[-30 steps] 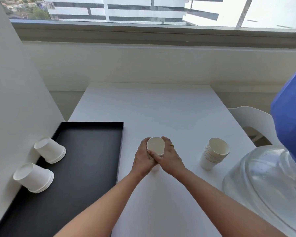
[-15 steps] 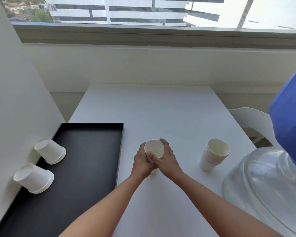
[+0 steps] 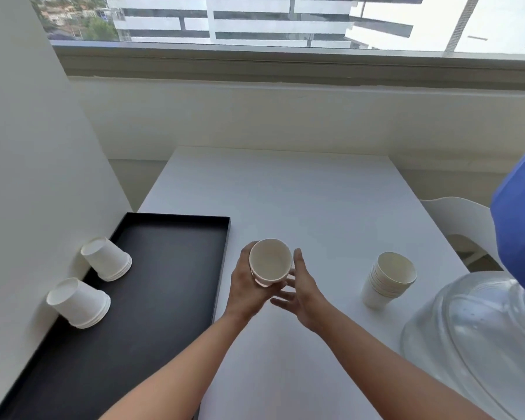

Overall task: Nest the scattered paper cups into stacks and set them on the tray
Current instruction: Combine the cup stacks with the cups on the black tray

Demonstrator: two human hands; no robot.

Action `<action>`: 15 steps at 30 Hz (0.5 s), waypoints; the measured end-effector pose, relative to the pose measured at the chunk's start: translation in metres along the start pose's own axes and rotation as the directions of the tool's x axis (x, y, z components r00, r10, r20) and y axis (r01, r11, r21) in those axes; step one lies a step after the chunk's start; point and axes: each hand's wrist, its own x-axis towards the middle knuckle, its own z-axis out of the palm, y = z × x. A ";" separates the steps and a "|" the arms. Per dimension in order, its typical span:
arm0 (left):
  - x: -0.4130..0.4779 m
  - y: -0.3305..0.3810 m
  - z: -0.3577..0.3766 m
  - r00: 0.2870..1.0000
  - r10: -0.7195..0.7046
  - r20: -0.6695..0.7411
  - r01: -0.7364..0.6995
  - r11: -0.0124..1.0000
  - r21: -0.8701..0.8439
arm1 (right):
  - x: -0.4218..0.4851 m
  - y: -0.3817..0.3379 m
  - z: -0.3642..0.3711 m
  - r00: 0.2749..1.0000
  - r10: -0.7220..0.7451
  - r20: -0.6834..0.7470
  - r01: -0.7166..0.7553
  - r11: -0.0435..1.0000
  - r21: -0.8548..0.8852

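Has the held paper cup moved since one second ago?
Yes. The paper cup went slightly left, toward the black tray and away from the cup stack on the right; the left hand grips it.

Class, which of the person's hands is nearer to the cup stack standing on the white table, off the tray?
Right. The right hand is open, left of the stack with a gap between; the left hand, farther left, grips another cup.

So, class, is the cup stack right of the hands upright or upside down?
Upright: the cup stack stands base-down on the white table, its open mouth facing up.
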 end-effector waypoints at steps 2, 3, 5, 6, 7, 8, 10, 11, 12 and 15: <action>-0.004 0.004 -0.001 1.000 -0.004 -0.007 0.004 0.999 -0.036 | -0.002 -0.001 0.001 0.993 0.085 0.076 -0.090 0.994 0.062; -0.006 0.005 -0.001 1.000 -0.009 -0.019 0.008 0.998 -0.055 | -0.004 -0.002 0.002 0.985 0.122 0.118 -0.134 0.986 0.097; -0.010 0.007 -0.002 0.999 -0.014 -0.035 0.011 0.996 -0.088 | -0.006 -0.005 0.003 0.963 0.182 0.201 -0.214 0.966 0.146; -0.012 0.010 -0.003 0.999 -0.018 -0.029 0.015 0.995 -0.100 | -0.006 -0.007 0.003 0.951 0.201 0.236 -0.240 0.959 0.150; -0.014 0.012 -0.004 1.000 -0.017 -0.017 0.016 0.995 -0.102 | -0.006 -0.008 0.002 0.943 0.212 0.257 -0.256 0.955 0.149; -0.015 0.013 -0.005 1.000 -0.016 -0.009 0.015 0.995 -0.099 | -0.006 -0.011 0.001 0.935 0.225 0.275 -0.271 0.951 0.145; -0.019 0.015 -0.006 1.000 -0.022 0.011 0.023 0.996 -0.085 | -0.007 -0.014 -0.002 0.926 0.247 0.286 -0.299 0.942 0.151; -0.021 0.016 -0.006 0.999 -0.030 0.031 0.032 0.996 -0.079 | -0.008 -0.015 -0.003 0.925 0.251 0.286 -0.305 0.938 0.165; -0.023 0.017 -0.006 0.998 -0.035 0.056 0.039 0.996 -0.075 | -0.009 -0.016 -0.004 0.921 0.252 0.296 -0.317 0.929 0.194; -0.030 0.018 -0.006 0.992 -0.059 0.111 0.069 0.994 -0.086 | -0.012 -0.017 -0.007 0.900 0.260 0.350 -0.368 0.883 0.292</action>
